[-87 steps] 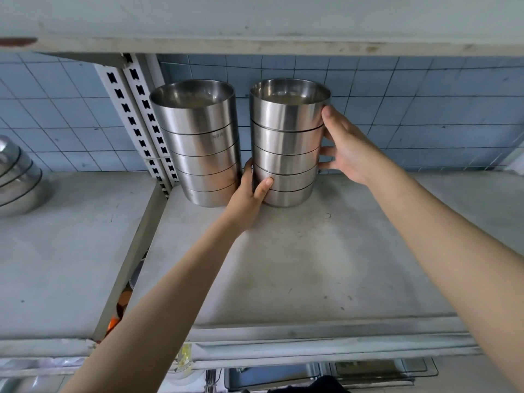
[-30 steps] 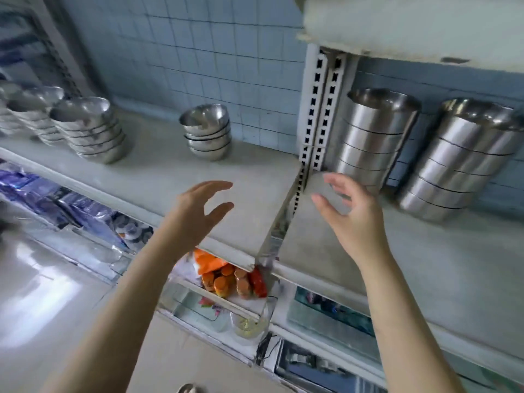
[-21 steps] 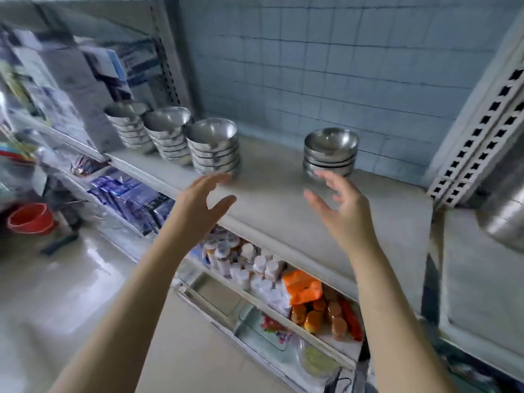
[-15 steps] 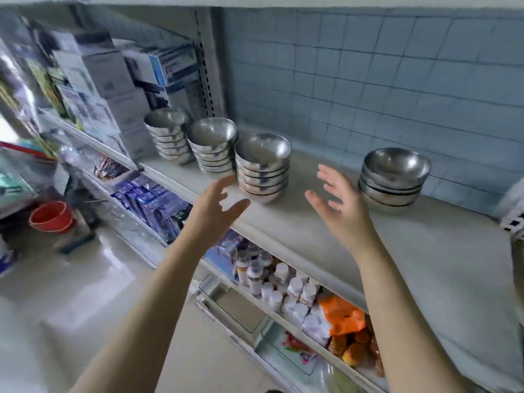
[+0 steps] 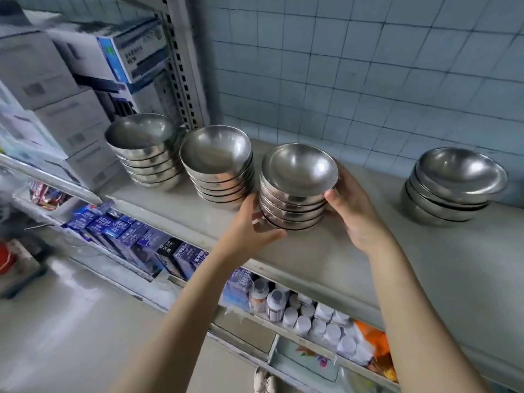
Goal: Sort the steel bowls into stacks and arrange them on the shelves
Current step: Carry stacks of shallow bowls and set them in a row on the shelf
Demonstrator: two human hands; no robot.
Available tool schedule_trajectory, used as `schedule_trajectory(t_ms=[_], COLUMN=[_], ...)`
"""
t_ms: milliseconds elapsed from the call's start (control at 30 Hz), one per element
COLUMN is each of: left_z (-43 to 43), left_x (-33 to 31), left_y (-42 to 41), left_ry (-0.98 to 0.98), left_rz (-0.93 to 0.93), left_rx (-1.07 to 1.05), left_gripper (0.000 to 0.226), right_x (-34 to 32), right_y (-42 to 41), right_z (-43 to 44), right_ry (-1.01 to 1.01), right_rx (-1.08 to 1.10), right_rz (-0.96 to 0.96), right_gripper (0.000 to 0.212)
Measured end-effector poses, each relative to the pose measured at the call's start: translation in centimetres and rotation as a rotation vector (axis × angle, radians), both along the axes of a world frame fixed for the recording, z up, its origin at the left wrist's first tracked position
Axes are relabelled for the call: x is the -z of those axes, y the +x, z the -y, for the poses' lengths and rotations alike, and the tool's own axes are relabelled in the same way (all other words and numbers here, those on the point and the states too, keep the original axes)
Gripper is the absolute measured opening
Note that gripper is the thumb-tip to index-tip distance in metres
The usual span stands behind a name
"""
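— Where is the third stack point(image 5: 295, 199) of steel bowls?

— On the shelf point(image 5: 425, 265), towards its front edge, counted from the left. It sits between both hands, with the top bowl's hollow tipped slightly toward the camera.

— How do the fingers lie on it?

— The left hand point(image 5: 249, 228) cups the lower left side. Its fingers point(image 5: 255, 207) curl up against the bottom bowls and its thumb point(image 5: 272, 238) lies along the front of the base. The right hand point(image 5: 354, 214) grasps the right side. Its thumb point(image 5: 334, 198) presses just under the top rim and its other fingers point(image 5: 341, 173) wrap round the back. Both hands are closed on the stack.

— Is it lifted?

— I cannot tell; the base looks level with the shelf.

— And its neighbours?

— The second stack point(image 5: 221, 171) stands just beside it on the left, touching or nearly so. The first stack point(image 5: 147, 154) is further left, against the slotted upright point(image 5: 184, 66). The fourth stack point(image 5: 450, 188) stands well apart on the right, near the tiled wall point(image 5: 368, 66).

— Anything else?

— Cardboard boxes point(image 5: 71, 80) beyond the upright. Blue cartons point(image 5: 127, 236) and white bottles point(image 5: 312, 316) are on the shelf below.
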State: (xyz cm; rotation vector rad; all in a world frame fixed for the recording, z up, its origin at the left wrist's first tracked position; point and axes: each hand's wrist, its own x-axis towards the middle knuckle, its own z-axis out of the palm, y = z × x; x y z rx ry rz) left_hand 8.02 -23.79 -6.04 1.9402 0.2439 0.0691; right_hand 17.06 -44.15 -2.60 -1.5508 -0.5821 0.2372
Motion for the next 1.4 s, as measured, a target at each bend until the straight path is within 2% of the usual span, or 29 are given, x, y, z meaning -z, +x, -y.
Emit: schedule_trajectory(t_ms=[167,333,533,733,833,933,1067,1167,1267,1400], left_z=[-1.1,-1.7,3.1,15.2,22.7,30.9,41.8,48.8,54.7,61.6], left_x=[0.6,-0.7,-2.3,-4.0,-4.2,-4.7,-4.9,-5.0,-5.0,-4.1], left_y=[0.7,0.0,-0.5,-3.6,-5.7,-8.2,-11.5,-13.3,-13.7,-11.4], left_ry=[-0.089,-0.132,-0.109,-0.124,-0.134,-0.14,-0.212,-0.23,-0.247,-0.253], left_rz=[0.018,0.096,0.162,0.195,0.201,0.219,0.17,0.15,0.117,0.074], left_rx=[0.094,0.245,0.499,0.754,0.859,0.922,0.983,1.016,1.024,0.982], left_gripper=[0.082,0.076,0.089,0.091,0.085,0.082,0.087,0.086,0.083,0.112], right_x=[0.1,-1.3,-3.0,-3.8,-4.0,-4.4,-5.1,-5.9,-6.3,-6.2], right_y=[-1.4,-4.9,-11.8,-20.4,-24.5,-28.4,-32.7,-34.6,-34.9,-33.1], right_z=[-0.6,-0.4,4.8,16.0,22.5,30.0,40.5,47.5,53.3,59.9], right_ry=[0.003,0.03,0.106,0.157,0.176,0.195,0.178,0.124,0.089,0.059], right_rx=[0.092,0.263,0.546,0.833,0.923,0.977,1.016,1.035,1.034,1.024], right_rz=[-0.046,-0.075,-0.097,-0.067,-0.079,-0.068,-0.068,-0.083,-0.102,-0.111], right_gripper=[0.091,0.097,0.099,0.095,0.094,0.097,0.091,0.101,0.102,0.094])
